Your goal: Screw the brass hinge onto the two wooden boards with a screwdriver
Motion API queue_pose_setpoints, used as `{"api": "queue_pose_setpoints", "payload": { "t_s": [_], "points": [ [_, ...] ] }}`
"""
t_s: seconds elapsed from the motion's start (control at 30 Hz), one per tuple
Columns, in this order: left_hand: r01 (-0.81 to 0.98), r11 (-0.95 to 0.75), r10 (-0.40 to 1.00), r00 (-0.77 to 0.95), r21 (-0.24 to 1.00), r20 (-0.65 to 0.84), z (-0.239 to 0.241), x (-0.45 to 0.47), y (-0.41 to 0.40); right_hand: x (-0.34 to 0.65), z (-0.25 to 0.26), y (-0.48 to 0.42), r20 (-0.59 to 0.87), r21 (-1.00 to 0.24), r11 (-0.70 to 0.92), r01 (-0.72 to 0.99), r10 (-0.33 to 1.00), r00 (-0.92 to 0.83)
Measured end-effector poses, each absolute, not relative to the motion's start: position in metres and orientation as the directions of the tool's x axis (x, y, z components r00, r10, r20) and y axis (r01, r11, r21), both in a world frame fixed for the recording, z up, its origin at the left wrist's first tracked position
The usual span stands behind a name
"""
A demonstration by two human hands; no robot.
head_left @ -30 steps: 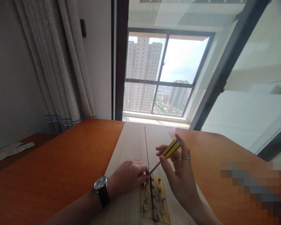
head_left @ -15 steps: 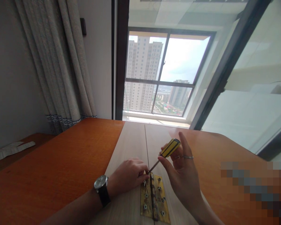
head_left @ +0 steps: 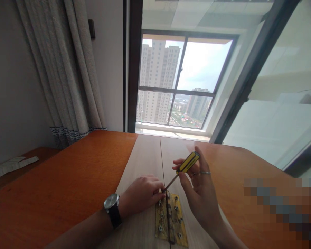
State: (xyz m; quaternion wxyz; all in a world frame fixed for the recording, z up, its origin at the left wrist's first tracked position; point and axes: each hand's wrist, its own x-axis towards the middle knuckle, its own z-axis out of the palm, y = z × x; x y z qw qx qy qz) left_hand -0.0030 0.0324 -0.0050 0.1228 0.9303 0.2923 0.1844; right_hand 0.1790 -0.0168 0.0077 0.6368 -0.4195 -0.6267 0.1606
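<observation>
A worn brass hinge (head_left: 174, 221) lies unfolded over the seam between two pale boards (head_left: 142, 159), with several cross-head screws in its leaves. My right hand (head_left: 202, 193) grips the yellow-and-black handle of a screwdriver (head_left: 188, 162) between thumb and fingers. The tool slants down to the left, its shaft ending at the hinge's far left corner. There my left hand (head_left: 145, 193), with a watch on its wrist, pinches its thumb and fingers together beside the screwdriver's tip. Those fingertips cover the tip and whatever is between them.
The boards rest on an orange-brown wooden table (head_left: 75, 180). A grey curtain (head_left: 75, 69) hangs at the left, close to a pale strip (head_left: 14, 166) on a lower surface. Beyond the table's far edge is a dark-framed window (head_left: 176, 91). A blurred-out patch (head_left: 287, 204) covers the lower right.
The screwdriver handle has turned about its axis, showing lettering on its side. My right hand's fingers have shifted, some now stretching out past the handle. My left hand stays put.
</observation>
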Motion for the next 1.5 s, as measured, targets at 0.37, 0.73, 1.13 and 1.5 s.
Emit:
{"api": "queue_pose_setpoints", "payload": {
  "t_s": [0.37, 0.73, 1.13, 1.5],
  "points": [
    [0.482, -0.808, 0.576, 0.767, 0.339, 0.282, -0.0085, -0.0035, 0.0352, 0.1795, 0.0067, -0.0128, 0.641, -0.757, 0.547, 0.358, 0.726, 0.248],
    [0.480, -0.804, 0.580, 0.764, 0.351, 0.284, -0.0062, -0.0027, 0.0329, 0.1759, 0.0117, -0.0195, 0.706, -0.694, 0.639, 0.331, 0.693, 0.142],
    [0.484, -0.807, 0.575, 0.775, 0.338, 0.263, -0.0061, -0.0031, 0.0346, 0.1823, 0.0080, -0.0144, 0.704, -0.680, 0.540, 0.495, 0.669, 0.238],
    [0.478, -0.801, 0.578, 0.774, 0.361, 0.258, -0.0069, -0.0029, 0.0347, 0.1759, 0.0133, -0.0196, 0.697, -0.698, 0.629, 0.342, 0.707, 0.123]
  ]
}}
